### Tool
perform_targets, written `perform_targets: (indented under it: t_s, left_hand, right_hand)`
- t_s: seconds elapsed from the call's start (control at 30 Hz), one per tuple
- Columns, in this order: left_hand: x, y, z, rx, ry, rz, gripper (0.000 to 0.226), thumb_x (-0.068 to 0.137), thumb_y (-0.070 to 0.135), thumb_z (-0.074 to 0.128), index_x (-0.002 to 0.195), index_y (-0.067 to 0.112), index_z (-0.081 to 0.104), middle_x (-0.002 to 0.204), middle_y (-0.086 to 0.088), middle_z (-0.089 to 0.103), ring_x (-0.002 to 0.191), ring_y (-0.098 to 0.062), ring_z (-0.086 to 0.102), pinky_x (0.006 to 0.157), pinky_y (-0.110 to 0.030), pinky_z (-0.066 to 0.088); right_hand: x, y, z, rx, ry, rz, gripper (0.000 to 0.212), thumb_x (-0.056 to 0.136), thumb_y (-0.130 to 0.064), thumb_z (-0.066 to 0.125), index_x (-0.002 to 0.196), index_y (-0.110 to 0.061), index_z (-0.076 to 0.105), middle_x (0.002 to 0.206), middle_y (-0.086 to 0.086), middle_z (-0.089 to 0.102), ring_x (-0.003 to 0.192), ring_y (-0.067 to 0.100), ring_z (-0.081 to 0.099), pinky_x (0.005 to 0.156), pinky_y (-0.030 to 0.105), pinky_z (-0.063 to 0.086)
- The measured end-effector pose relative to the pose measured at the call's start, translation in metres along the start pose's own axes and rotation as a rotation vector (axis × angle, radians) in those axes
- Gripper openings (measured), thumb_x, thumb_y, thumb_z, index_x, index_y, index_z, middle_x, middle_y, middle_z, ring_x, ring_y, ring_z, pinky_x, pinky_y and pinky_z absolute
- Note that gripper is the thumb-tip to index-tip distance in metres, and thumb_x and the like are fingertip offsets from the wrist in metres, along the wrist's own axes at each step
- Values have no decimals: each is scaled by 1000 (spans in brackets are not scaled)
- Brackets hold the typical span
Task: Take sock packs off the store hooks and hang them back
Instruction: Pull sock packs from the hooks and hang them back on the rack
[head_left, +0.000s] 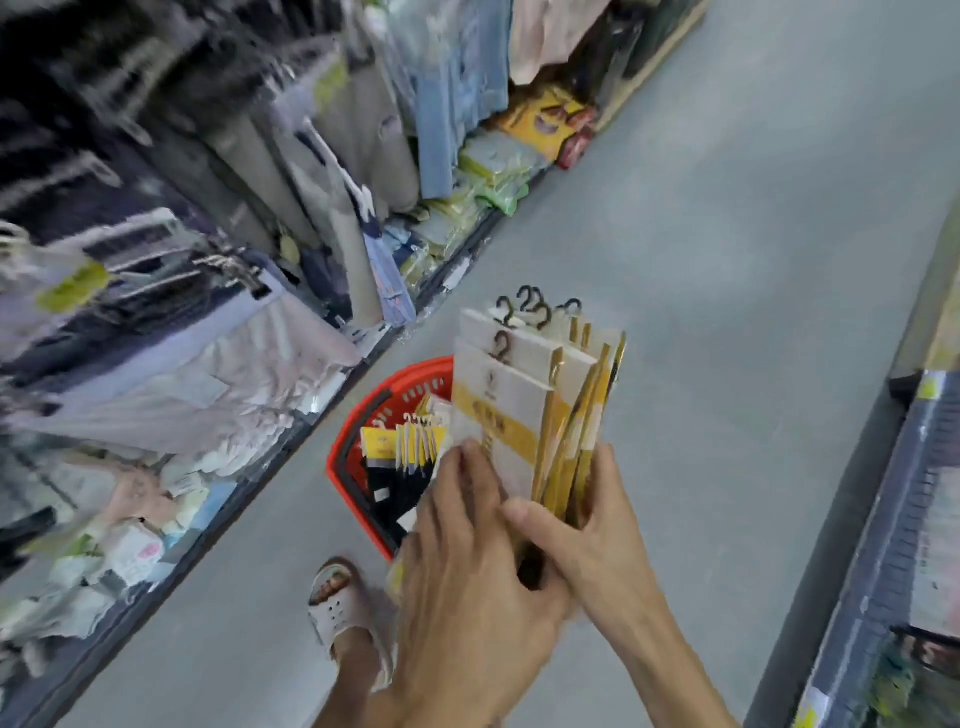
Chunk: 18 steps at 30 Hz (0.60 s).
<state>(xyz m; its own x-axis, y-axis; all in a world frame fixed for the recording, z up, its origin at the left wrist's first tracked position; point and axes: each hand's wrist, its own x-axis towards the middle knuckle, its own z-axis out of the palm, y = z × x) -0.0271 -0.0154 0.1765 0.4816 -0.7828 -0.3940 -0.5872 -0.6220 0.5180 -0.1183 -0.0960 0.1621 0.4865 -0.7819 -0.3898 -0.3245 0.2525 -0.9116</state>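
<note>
A fanned bundle of several sock packs (524, 395), white and gold cards with black hanger hooks at the top, is held upright over the aisle floor. My right hand (597, 525) grips the lower end of the bundle, thumb across its front. My left hand (467, 535) lies on the front pack with fingers curled against the card. Below the bundle, a red shopping basket (363, 431) on the floor holds more sock packs (405, 447) with yellow cards and dark socks.
A clothing rack with hanging garments and folded goods (182, 260) lines the left side of the aisle. Another shelf edge (893, 519) runs along the right. My sandalled foot (343, 603) stands beside the basket on the grey floor (727, 260).
</note>
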Motion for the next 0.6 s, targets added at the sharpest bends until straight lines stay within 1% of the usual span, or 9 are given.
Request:
perform_targets:
  t_s: [0.07, 0.13, 0.23, 0.33, 0.4, 0.47, 0.53, 0.57, 0.6]
  left_hand:
    - [-22, 1, -58, 25, 53, 14, 106, 74, 72, 35, 138, 41, -43, 155, 16, -26, 149, -11, -5, 121, -34, 17]
    - [-48, -9, -117, 6, 124, 44, 102, 65, 78, 29, 139, 53, -36, 154, 23, -19, 146, -2, 1, 117, -30, 30]
    - [-91, -30, -206, -224, 240, 48, 78, 65, 75, 44, 136, 72, 12, 136, 45, 7, 130, 21, 18, 97, -11, 36]
    - [-134, -58, -293, -473, 386, -26, 66, 69, 55, 72, 123, 65, 34, 126, 48, 25, 120, 28, 32, 90, -4, 37]
    - [-167, -74, -344, -711, 403, -68, 78, 68, 40, 80, 131, 52, 36, 126, 44, 37, 107, 32, 44, 81, -1, 42]
    - [-204, -86, -383, -875, 375, -103, 94, 68, 41, 81, 147, 38, 30, 123, 40, 45, 98, 30, 52, 80, -2, 43]
    - [-240, -102, -415, -1008, 408, -96, 82, 80, 34, 81, 145, 34, 31, 118, 35, 52, 89, 28, 54, 71, 2, 42]
    - [-257, -108, -431, -1063, 455, -65, 82, 74, 28, 86, 140, 29, 37, 123, 24, 59, 94, 16, 61, 70, -2, 47]
    - [-272, -110, -447, -1087, 477, -27, 94, 57, 36, 95, 134, 23, 42, 134, 10, 59, 111, 0, 61, 81, -11, 52]
  right_hand:
    - [-8, -47, 19, 25, -44, -70, 52, 69, -41, 79, 114, -43, 53, 111, -13, 70, 101, 7, 68, 80, 30, 56]
    - [-19, -94, 43, 74, -71, -121, 44, 72, -36, 73, 112, -43, 56, 108, -10, 71, 96, 8, 70, 74, 23, 56]
    - [-45, -158, 83, 160, -131, -132, 42, 65, -39, 69, 106, -40, 63, 103, -6, 74, 93, 13, 71, 71, 21, 55]
    - [-74, -213, 128, 201, -258, -143, 50, 67, -23, 73, 116, -29, 63, 104, -7, 75, 92, 6, 71, 74, 16, 53]
    - [-94, -249, 158, 218, -346, -136, 50, 80, 2, 68, 124, -20, 61, 102, -4, 76, 88, 4, 71, 75, 19, 53]
    - [-119, -291, 191, 289, -488, -183, 64, 77, 23, 58, 134, -5, 53, 93, -2, 77, 76, 3, 72, 66, 15, 54]
    - [-149, -331, 227, 388, -707, -268, 84, 60, 17, 74, 138, 8, 43, 72, 3, 76, 62, 3, 71, 57, 16, 52]
    - [-160, -353, 250, 499, -779, -272, 97, 54, 4, 86, 138, 8, 39, 65, 5, 74, 59, 1, 70, 60, 18, 52]
    - [-179, -379, 272, 569, -843, -325, 110, 47, -6, 95, 138, 5, 34, 71, 10, 75, 67, -3, 71, 72, 17, 50]
